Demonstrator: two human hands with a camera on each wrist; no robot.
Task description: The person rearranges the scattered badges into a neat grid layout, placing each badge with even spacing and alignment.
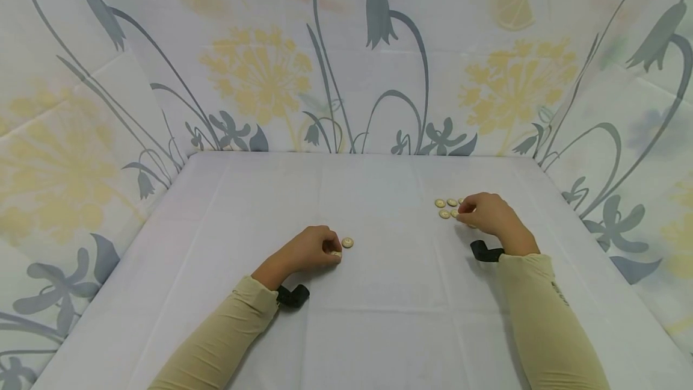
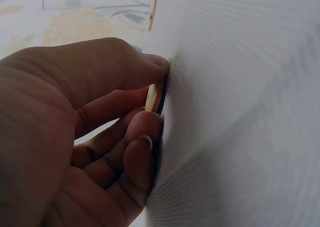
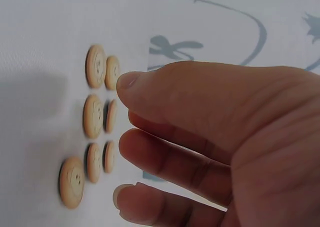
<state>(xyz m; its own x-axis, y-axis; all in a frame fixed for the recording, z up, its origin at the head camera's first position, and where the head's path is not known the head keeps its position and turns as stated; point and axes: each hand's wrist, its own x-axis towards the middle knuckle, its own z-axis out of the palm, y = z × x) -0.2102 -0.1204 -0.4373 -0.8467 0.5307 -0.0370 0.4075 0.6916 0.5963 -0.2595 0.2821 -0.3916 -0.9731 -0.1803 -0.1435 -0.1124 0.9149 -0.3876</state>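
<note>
My left hand pinches a round wooden button between thumb and fingers, low at the white tablecloth. Another pale wooden button lies just beyond its fingertips. Over on the right, my right hand is held above a cluster of wooden buttons, partly covering them. In the right wrist view its thumb and fingers stand apart with nothing between them. The thumb tip overlaps a far-row button. These buttons have two holes each and lie in two close rows, with one button at the end of the nearer row.
A white cloth with fold creases covers the table. Flower-printed curtains rise at the back and both sides. Black wrist-worn devices stick out below both hands, close over the cloth.
</note>
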